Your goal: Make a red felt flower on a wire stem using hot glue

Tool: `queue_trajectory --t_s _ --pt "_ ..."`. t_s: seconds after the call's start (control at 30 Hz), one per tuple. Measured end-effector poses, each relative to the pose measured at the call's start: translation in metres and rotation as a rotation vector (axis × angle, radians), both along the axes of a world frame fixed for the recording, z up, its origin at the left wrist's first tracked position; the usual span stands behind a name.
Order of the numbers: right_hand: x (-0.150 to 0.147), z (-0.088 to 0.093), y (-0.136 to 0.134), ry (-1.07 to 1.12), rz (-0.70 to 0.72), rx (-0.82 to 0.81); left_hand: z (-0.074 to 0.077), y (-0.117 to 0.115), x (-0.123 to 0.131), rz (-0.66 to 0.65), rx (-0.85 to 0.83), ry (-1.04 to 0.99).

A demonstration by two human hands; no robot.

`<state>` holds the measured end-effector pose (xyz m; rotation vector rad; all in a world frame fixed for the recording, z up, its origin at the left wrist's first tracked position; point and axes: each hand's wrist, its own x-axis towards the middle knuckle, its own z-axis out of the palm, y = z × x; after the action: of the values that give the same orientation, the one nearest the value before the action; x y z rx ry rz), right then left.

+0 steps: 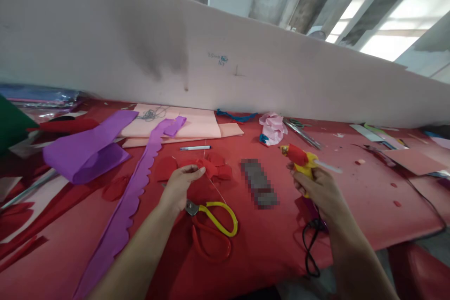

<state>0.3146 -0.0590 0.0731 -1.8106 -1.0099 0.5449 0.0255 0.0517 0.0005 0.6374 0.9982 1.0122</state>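
Note:
My right hand (312, 180) is wrapped round the handle of a yellow and red hot glue gun (298, 157), its nozzle pointing left and a clear glue stick (328, 167) poking out of the back. Between thumb and fingers, my left hand (184, 180) pinches a red petal-shaped piece (207, 168). More red petals (221, 159) lie beside it, and a thin pale thread or wire runs past. Just below my left hand rest scissors (211, 225) with one yellow and one red handle loop. A white pen (195, 148) lies behind the petals.
Long purple strips (137, 192) cross the left side of the red table (267, 253). Pale pink sheets (197, 122) lie at the back, near crumpled pink paper (273, 126). A blurred-out dark object (259, 183) sits between my hands. A black cord (309, 248) hangs at the front edge.

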Motion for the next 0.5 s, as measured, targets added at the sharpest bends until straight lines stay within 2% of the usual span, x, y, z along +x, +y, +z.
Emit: queue_trajectory --t_s 0.1,0.17,0.37,0.5 --pt "-0.039 0.014 -0.013 0.166 0.151 -0.067 0.002 -0.002 0.0 -0.01 -0.029 -0.023" --pt "-0.059 0.013 -0.018 0.244 0.251 -0.094 0.002 -0.003 0.001 -0.016 -0.022 -0.027" --pt "-0.095 -0.019 -0.018 0.292 0.426 -0.234 0.002 -0.004 0.002 -0.026 0.017 0.008" --pt "-0.105 -0.028 -0.012 0.224 0.525 -0.239 0.004 -0.004 0.002 -0.018 0.056 0.093"
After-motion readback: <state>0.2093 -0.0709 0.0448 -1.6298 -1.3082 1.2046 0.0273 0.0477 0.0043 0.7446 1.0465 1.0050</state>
